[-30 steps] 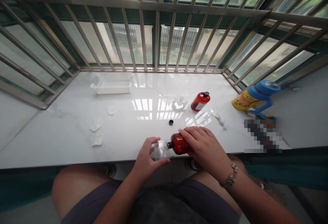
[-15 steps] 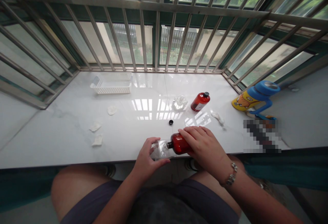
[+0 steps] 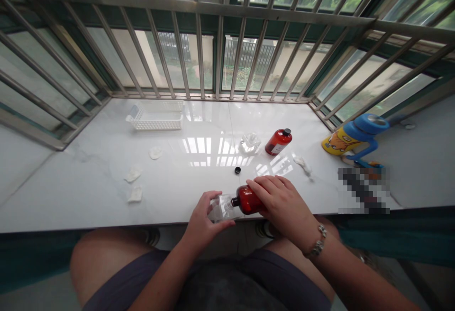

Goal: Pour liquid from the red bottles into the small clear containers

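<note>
My right hand (image 3: 275, 202) is wrapped round a red bottle (image 3: 248, 200), tipped on its side with its black neck pointing left. That neck is over the mouth of a clear glass container (image 3: 222, 208), which my left hand (image 3: 206, 214) holds between thumb and fingers near the counter's front edge. Whether liquid is flowing between them I cannot make out. A small black cap (image 3: 238, 170) lies on the counter just beyond the bottle. Farther back, a second red bottle (image 3: 278, 142) with a black cap stands beside another clear glass piece (image 3: 250, 143).
The white glossy counter (image 3: 199, 178) ends at barred windows. A white perforated basket (image 3: 156, 123) is at back left. Several white pads or petals (image 3: 133, 175) lie at left, a crumpled white piece (image 3: 302, 163) at right. A blue and yellow flask (image 3: 346, 135) stands far right, near a blurred-out dark object.
Nearly nothing differs. Both hands keep the red bottle and the clear container in the same pose, while the camera view has shifted very slightly.
</note>
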Action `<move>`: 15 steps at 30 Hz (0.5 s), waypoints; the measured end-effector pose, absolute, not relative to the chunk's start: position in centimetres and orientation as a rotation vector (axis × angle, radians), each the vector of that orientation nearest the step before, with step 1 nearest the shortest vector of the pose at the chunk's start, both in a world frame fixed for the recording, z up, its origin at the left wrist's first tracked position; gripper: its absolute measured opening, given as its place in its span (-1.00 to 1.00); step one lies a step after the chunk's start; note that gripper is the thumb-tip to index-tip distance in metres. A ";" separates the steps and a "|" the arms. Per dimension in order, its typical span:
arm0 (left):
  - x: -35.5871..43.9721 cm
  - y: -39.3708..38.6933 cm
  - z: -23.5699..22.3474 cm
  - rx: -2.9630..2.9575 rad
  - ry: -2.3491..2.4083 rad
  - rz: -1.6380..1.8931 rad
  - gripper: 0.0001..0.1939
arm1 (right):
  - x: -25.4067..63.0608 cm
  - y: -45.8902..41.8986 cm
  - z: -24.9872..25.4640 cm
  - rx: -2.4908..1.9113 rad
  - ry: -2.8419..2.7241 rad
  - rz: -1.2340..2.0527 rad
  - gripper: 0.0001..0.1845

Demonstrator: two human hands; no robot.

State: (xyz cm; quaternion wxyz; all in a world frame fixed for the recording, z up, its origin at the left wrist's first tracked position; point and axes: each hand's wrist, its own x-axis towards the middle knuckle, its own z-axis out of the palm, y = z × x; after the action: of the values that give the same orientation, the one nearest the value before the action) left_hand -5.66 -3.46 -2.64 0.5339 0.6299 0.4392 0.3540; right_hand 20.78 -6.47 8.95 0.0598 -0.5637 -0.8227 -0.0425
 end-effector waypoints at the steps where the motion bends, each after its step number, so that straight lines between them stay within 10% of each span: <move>1: -5.7 -3.5 -2.6 1.506 1.048 0.843 -0.23 | 20.7 -6.4 8.9 -1.707 -2.493 -0.129 -0.30; 15: -6.0 -3.1 -2.1 1.672 1.104 0.818 -0.25 | 20.3 -6.2 8.5 -1.726 -2.516 -0.133 -0.31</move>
State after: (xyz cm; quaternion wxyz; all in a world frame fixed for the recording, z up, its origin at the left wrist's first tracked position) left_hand -6.04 -3.07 -2.11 0.4692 0.6822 0.4505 0.3339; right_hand 20.35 -6.24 8.51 0.0439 -0.5647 -0.8230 -0.0434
